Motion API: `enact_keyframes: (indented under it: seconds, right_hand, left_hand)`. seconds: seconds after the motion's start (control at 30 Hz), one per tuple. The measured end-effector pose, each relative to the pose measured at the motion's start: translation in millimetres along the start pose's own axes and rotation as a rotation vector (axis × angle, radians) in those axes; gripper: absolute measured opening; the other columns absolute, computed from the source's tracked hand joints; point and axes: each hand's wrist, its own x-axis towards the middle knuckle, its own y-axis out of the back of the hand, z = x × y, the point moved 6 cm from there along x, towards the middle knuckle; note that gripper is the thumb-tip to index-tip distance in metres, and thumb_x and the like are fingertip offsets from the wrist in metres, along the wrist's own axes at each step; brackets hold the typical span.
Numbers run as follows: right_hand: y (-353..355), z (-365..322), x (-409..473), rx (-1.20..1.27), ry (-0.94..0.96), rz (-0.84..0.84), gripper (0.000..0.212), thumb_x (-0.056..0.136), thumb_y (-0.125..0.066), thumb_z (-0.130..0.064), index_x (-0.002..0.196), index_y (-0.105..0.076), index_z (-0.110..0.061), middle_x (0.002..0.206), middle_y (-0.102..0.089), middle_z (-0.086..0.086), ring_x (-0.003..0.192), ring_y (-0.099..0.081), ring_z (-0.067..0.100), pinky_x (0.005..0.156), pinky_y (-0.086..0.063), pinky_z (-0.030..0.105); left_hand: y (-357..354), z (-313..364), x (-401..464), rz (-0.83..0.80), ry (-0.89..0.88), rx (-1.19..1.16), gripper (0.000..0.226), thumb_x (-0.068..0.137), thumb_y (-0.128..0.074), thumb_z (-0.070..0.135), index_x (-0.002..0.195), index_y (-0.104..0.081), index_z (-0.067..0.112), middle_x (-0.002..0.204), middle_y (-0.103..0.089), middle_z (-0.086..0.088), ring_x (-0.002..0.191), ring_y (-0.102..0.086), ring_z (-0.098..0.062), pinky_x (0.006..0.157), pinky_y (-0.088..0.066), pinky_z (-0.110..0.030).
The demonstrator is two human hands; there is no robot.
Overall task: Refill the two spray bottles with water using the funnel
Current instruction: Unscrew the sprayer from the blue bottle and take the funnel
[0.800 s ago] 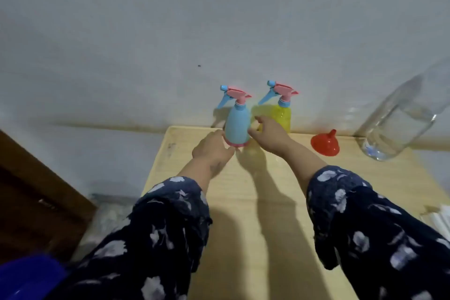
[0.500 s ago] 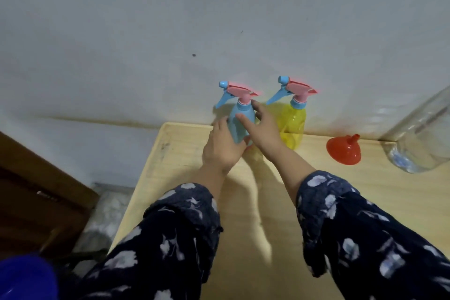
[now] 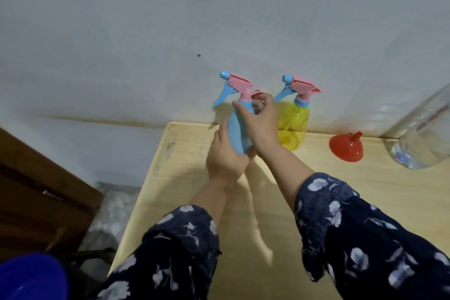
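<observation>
A: Two hands on the blue bottle, lifted and tilted over the tabletop near its far edge.
B: Grips?
A: Left hand wraps the lower body. Right hand curls round the neck, fingertips at the pink collar.
B: Other items?
A: Yellow bottle upright at the far edge, just right of the hands. Red funnel mouth-down further right. Clear jar at the far right corner.

Left hand gripping, right hand pinching (both curled)
</observation>
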Motion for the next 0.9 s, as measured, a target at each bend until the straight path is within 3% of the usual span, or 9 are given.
enact_keyframes:
  seconds: [0.1,0.2,0.33,0.4,0.53,0.6,0.7,0.8,0.9]
  right_hand:
    - [-0.6,-9.1,-17.5,-0.013,-0.006,0.049,0.036,0.073,-0.081,-0.027,0.089,-0.051,-0.017,0.085,-0.068,-0.005,0.082,-0.065,0.011,0.073,-0.049,0.025]
    - [-2.0,-12.9,-31.8,-0.003,-0.050,-0.028,0.031,0.073,-0.081,-0.029,0.080,-0.050,-0.027,0.086,-0.071,0.003,0.077,-0.065,0.013,0.071,-0.049,0.027]
    - [-6.6,-19.6,-59.6,0.051,-0.130,-0.220,0.023,0.080,-0.075,-0.024,0.096,-0.058,-0.020,0.097,-0.070,0.004,0.089,-0.065,0.016,0.084,-0.051,0.032]
    - [-4.1,-29.1,-73.9,-0.008,-0.070,-0.140,0.035,0.081,-0.074,-0.025,0.109,-0.058,-0.013,0.101,-0.066,0.003,0.096,-0.062,0.017,0.092,-0.050,0.032]
    - [5.2,-61.1,-96.3,-0.109,0.143,0.028,0.057,0.080,-0.073,-0.019,0.125,-0.038,-0.014,0.074,-0.053,-0.005,0.072,-0.056,0.012,0.073,-0.045,0.027]
    - [6.1,-74.4,-103.8,-0.198,0.250,-0.012,0.048,0.086,-0.063,-0.018,0.127,-0.038,-0.020,0.066,-0.048,-0.005,0.063,-0.052,0.011,0.065,-0.045,0.030]
    - [7.4,-84.3,-111.1,-0.279,0.254,-0.044,0.029,0.090,-0.057,-0.030,0.117,-0.047,-0.025,0.068,-0.053,-0.008,0.066,-0.056,0.013,0.068,-0.048,0.042]
    - [12.0,-89.8,-116.9,-0.213,0.251,0.011,0.028,0.084,-0.060,-0.044,0.104,-0.047,-0.031,0.078,-0.066,-0.002,0.075,-0.066,0.014,0.069,-0.054,0.041]
    - [21.0,-94.5,-116.5,-0.203,0.278,0.121,0.022,0.081,-0.068,-0.032,0.098,-0.056,-0.028,0.084,-0.064,0.005,0.079,-0.062,0.017,0.069,-0.051,0.033]
  left_hand:
    - [12.7,-0.5,-19.7,-0.058,0.083,-0.111,0.096,0.052,-0.075,0.048,0.137,-0.029,0.050,0.114,-0.057,0.013,0.101,-0.062,-0.017,0.074,-0.058,-0.042]
    - [28.3,-0.8,-37.9,-0.110,0.083,-0.100,0.082,0.058,-0.076,0.053,0.129,-0.036,0.048,0.106,-0.063,0.011,0.093,-0.063,-0.014,0.074,-0.057,-0.040]
    - [48.5,-7.1,-64.5,-0.164,0.076,-0.198,0.071,0.063,-0.079,0.051,0.124,-0.042,0.048,0.108,-0.062,0.016,0.097,-0.063,-0.008,0.072,-0.059,-0.036]
    - [55.0,-5.9,-72.9,-0.153,0.085,-0.210,0.071,0.058,-0.079,0.053,0.120,-0.044,0.050,0.106,-0.064,0.017,0.095,-0.064,-0.008,0.076,-0.059,-0.041]
    - [61.3,3.4,-82.0,-0.163,0.094,-0.241,0.082,0.049,-0.080,0.052,0.121,-0.041,0.054,0.103,-0.064,0.015,0.093,-0.065,-0.014,0.075,-0.059,-0.045]
    - [66.0,7.5,-86.0,-0.179,0.081,-0.242,0.082,0.051,-0.080,0.050,0.123,-0.040,0.050,0.101,-0.062,0.017,0.094,-0.065,-0.014,0.077,-0.059,-0.044]
    - [70.7,13.6,-90.7,-0.194,0.040,-0.224,0.078,0.063,-0.084,0.038,0.128,-0.041,0.038,0.103,-0.059,0.016,0.098,-0.062,-0.013,0.082,-0.056,-0.037]
    - [71.9,20.9,-93.9,-0.215,0.025,-0.246,0.080,0.064,-0.087,0.037,0.129,-0.040,0.037,0.109,-0.061,0.011,0.100,-0.063,-0.013,0.081,-0.058,-0.038]
    - [72.4,26.5,-96.7,-0.231,0.021,-0.253,0.081,0.063,-0.087,0.040,0.128,-0.040,0.037,0.108,-0.061,0.010,0.099,-0.064,-0.015,0.076,-0.060,-0.039]
